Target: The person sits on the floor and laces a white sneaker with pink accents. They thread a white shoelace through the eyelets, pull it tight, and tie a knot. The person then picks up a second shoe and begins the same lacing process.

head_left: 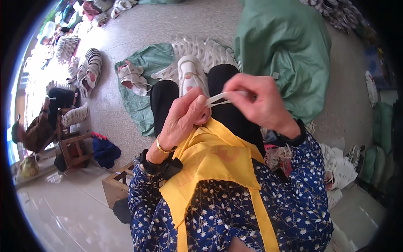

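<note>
Over my lap, my left hand is closed, pinching a flat white shoelace between thumb and fingers. The lace runs in two strands to my right hand, whose fingers are also closed on it. Just beyond my left hand, a white shoe stands between my knees, its near end hidden by the hand. A yellow apron covers my lap below both hands.
Ahead lie a pile of white laces, another white shoe on green cloth, and a large green sack. Stacked shoes stand at the left, a wooden stool beside me. More laced shoes lie at the right.
</note>
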### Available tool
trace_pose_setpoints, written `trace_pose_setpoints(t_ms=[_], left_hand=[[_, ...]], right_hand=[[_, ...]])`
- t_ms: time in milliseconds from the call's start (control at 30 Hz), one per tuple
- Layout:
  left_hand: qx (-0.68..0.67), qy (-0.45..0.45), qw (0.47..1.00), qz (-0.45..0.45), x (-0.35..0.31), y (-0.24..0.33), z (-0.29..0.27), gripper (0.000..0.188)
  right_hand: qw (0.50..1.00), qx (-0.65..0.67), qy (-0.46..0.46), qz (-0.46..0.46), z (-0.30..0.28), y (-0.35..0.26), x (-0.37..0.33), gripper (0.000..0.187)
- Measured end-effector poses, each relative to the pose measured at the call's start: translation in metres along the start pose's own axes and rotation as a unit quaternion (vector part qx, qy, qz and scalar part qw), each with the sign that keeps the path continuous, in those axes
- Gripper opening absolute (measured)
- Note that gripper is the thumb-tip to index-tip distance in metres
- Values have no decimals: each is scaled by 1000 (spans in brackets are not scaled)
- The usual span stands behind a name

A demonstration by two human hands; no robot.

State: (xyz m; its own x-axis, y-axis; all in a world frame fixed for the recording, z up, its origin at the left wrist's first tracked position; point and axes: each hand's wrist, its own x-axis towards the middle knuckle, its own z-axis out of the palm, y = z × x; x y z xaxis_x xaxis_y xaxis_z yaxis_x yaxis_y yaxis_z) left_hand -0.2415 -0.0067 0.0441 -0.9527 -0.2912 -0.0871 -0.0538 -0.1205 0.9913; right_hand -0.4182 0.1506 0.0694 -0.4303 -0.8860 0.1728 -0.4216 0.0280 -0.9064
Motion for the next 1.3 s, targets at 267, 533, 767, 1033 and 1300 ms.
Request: trace_pose_setpoints(t_ms=[267,533,767,1033,1300], left_hand=[[6,63,998,-20,-34,-18,-45,38],[-36,40,998,-30,-29,-38,-41,30],[50,37,997,-37,-21,-44,-25,26],[176,119,976,35,-19,-49,-24,20],[421,250,866,101,-11,-90,-40,28]], right_hand=[[975,-60,175,120,-83,118,-48,9],[913,-337,192,126,-122,199,-83,12],[983,49,-59,164,-4,67,-4,26],[960,169,-196,108,60,50,20,8],[995,-77,-48,-28,88,84,34,11]])
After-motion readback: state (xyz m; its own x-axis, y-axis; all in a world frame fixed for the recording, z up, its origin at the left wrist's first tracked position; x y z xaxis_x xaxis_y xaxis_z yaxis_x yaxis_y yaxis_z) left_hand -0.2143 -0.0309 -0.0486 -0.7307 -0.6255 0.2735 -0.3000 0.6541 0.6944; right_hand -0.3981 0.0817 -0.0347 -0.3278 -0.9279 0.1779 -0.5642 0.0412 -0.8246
